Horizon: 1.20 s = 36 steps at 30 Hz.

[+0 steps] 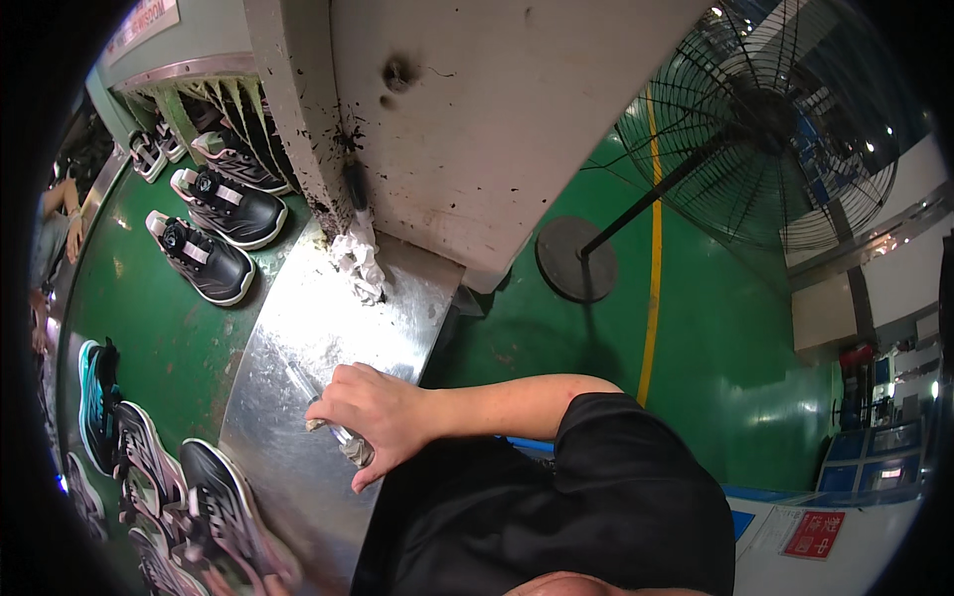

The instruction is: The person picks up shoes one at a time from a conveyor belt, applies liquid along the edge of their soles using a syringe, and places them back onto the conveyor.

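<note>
My right hand (376, 412) is closed over the metal ledge (288, 397), its fingers curled round a slim, pale, clear-looking tool (300, 380) whose kind I cannot make out. A grey crumpled wad (356, 453) shows at the tool's near end, by the thumb. At the lower left, my left hand (253, 581) is blurred and partly cut off by the picture's edge. It grips the near end of a black and pink sneaker (224, 487), which is tilted over the other shoes beside the ledge.
Two black sneakers (204, 263) with dial closures stand on the green belt (119, 288), near a machine with a fringed opening (224, 94). Crumpled white tissue (358, 263) lies by the machine's post. A co-worker's hand (75, 233) shows at far left. A stand fan (765, 119) stands at right.
</note>
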Each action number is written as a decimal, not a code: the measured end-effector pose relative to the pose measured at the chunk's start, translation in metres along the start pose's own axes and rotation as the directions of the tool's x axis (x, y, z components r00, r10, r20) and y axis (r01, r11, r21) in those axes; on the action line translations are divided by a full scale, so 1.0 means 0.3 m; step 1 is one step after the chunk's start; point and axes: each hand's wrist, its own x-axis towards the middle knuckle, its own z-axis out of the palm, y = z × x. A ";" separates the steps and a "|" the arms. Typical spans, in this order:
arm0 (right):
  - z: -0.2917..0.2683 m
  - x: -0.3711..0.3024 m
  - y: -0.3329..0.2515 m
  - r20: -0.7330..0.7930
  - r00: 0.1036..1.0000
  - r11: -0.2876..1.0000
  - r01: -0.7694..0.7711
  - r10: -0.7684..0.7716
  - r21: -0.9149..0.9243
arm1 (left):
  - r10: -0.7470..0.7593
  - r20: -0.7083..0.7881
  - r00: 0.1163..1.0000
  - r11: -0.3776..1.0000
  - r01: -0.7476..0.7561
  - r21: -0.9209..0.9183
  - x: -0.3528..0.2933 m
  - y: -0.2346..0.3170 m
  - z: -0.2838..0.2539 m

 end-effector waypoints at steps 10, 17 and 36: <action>-0.077 -0.074 -0.046 0.085 0.969 0.953 -0.245 0.233 0.178 | -0.117 0.324 0.939 0.892 0.242 -0.381 0.163 -0.182 0.035; -0.086 -0.043 -0.082 0.206 0.926 0.927 -0.347 0.315 0.142 | -0.280 0.557 0.782 0.780 0.523 -0.342 0.408 -0.364 0.168; 0.033 0.322 -0.324 0.352 0.936 -0.039 -0.353 -0.017 0.935 | 0.061 0.360 0.931 0.088 0.355 -0.931 0.178 -0.003 0.131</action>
